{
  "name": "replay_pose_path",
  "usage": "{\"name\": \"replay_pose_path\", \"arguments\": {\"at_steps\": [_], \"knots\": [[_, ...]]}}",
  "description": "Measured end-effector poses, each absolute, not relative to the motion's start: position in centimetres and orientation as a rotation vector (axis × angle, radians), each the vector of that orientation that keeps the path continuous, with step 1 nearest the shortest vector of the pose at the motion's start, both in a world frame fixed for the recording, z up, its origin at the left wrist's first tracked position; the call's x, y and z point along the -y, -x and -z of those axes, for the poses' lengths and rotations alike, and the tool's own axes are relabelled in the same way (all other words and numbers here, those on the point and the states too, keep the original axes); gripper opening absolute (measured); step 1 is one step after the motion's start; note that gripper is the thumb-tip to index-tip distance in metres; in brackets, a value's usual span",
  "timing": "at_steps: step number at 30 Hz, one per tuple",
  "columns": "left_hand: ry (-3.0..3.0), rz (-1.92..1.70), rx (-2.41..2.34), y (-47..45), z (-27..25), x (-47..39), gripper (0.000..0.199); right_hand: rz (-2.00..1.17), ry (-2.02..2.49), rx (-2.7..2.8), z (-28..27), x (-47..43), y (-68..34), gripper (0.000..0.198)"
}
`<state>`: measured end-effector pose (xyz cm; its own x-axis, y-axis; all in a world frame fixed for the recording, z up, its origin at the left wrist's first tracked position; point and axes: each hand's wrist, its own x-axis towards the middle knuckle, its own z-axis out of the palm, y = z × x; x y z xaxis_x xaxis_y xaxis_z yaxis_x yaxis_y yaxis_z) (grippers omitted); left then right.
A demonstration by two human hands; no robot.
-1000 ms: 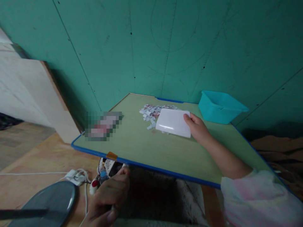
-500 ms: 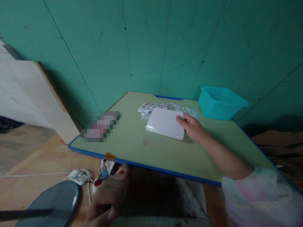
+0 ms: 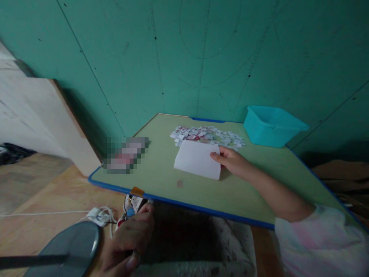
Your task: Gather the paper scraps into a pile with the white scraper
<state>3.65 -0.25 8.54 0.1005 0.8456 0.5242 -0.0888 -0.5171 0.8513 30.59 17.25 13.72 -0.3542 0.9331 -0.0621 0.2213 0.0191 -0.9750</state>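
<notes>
My right hand (image 3: 232, 161) pinches the right edge of a white sheet (image 3: 197, 159), thumb on top and the other fingers beneath. The sheet is plain on its upper face and tilts a little above the table, in front of a loose heap of small torn paper pieces (image 3: 196, 132), mostly white with some pinkish ones. Low in the view, below the table's front edge, my left hand (image 3: 131, 238) is closed with its fingers curled. Whatever it may hold is hidden.
The pale green table (image 3: 161, 154) has a blue edge strip with orange tape (image 3: 137, 191). A turquoise bin (image 3: 272, 129) stands at the right; a blurred-out pinkish item (image 3: 127, 156) lies at the left. A grey round stool (image 3: 69, 246) and white cable (image 3: 98, 215) are below. A green wall (image 3: 201, 57) rises behind.
My right hand has brought the white sheet slightly nearer to me and left, showing more of the paper heap behind it. The left hand stays closed in about the same place.
</notes>
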Motion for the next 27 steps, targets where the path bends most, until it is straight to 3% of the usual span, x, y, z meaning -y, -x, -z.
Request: {"name": "replay_pose_path", "arguments": {"at_steps": [12, 27], "knots": [[-1.734, -1.484, -0.854, -2.1, -5.0, 0.2, 0.021, -1.344, 1.192, 1.694, -14.5, -16.6, -30.8, 0.030], [-1.804, -1.497, -0.887, -2.8, -6.0, 0.1, 0.028, -1.538, 1.125, 1.680, -15.0, -15.8, -30.6, 0.032]]}}
